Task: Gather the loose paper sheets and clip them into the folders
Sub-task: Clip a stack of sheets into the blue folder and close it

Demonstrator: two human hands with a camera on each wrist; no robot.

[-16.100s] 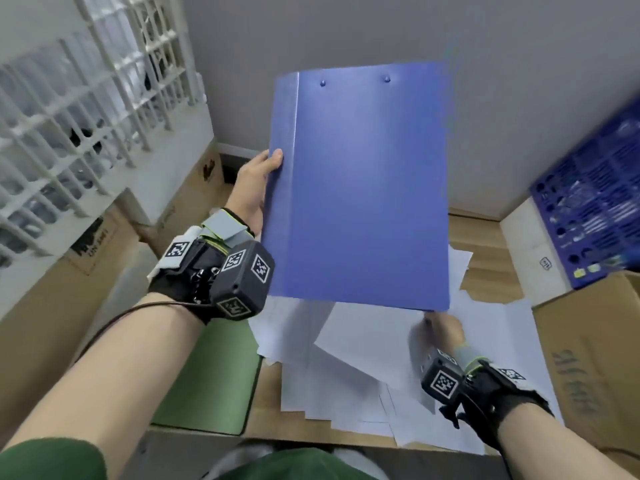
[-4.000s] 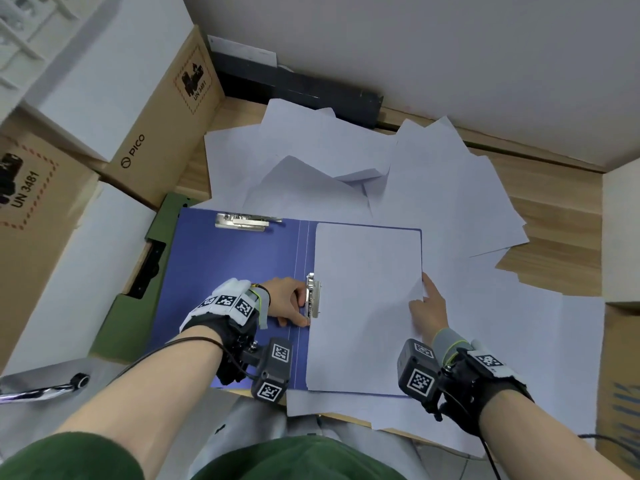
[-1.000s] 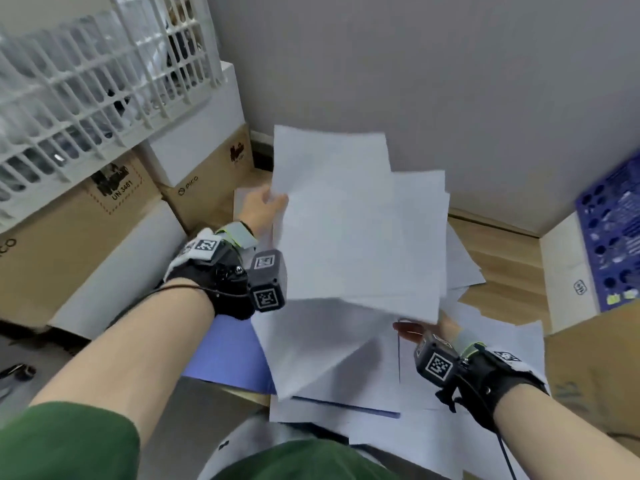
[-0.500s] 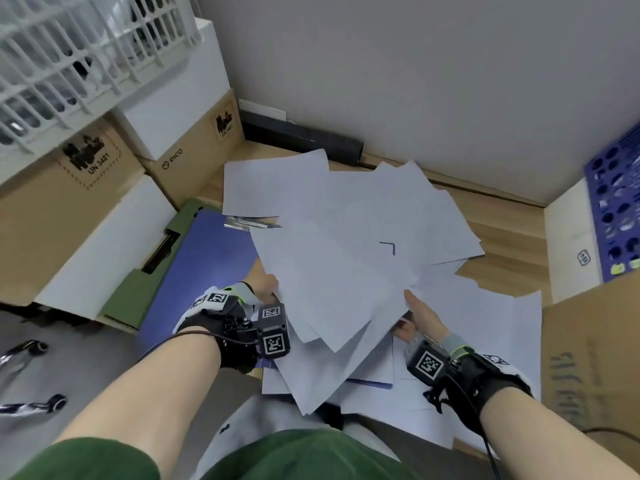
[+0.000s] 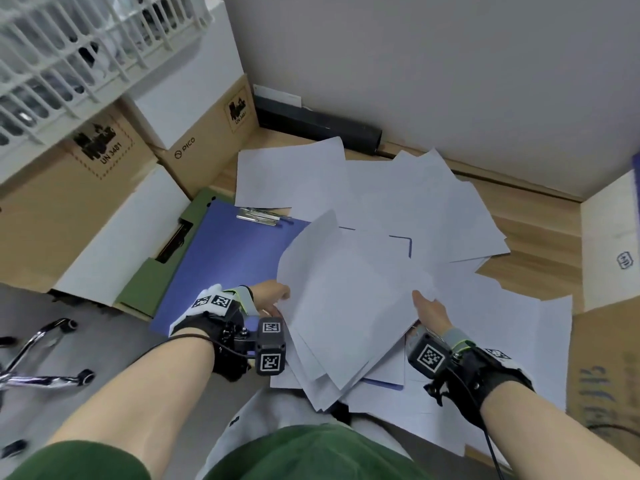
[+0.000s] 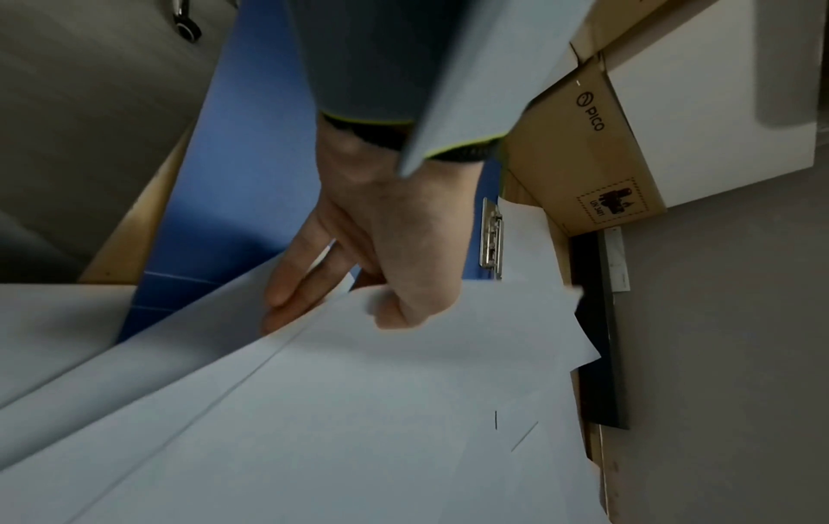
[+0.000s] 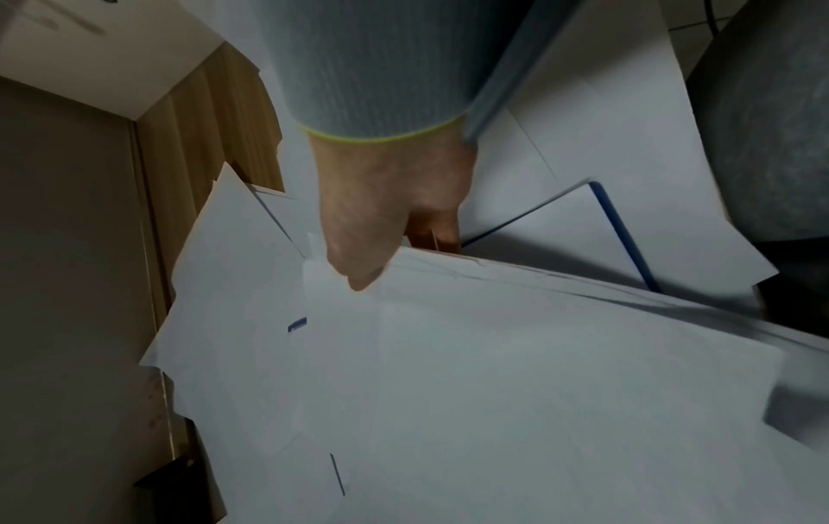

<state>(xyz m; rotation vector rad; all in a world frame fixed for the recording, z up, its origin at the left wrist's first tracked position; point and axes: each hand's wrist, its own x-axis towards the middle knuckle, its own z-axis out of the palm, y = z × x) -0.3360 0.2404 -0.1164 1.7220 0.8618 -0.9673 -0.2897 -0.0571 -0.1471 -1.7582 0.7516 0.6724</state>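
An open blue folder lies on the wooden desk, its metal clip at the far edge of the left flap. Both hands hold an uneven stack of white sheets tilted above the folder's right half. My left hand grips the stack's left edge, thumb on top and fingers beneath. My right hand pinches the stack's right edge, thumb on top. More loose sheets lie fanned across the desk beyond and to the right.
A green folder sticks out from under the blue one at left. Cardboard boxes and a white plastic crate stand at the left, a white box and a cardboard box at the right. A black bar lies along the wall.
The stack was held high and upright a second ago. Both hands have lowered it to just over the blue folder, and the sheets now lie flatter and more tilted toward me.
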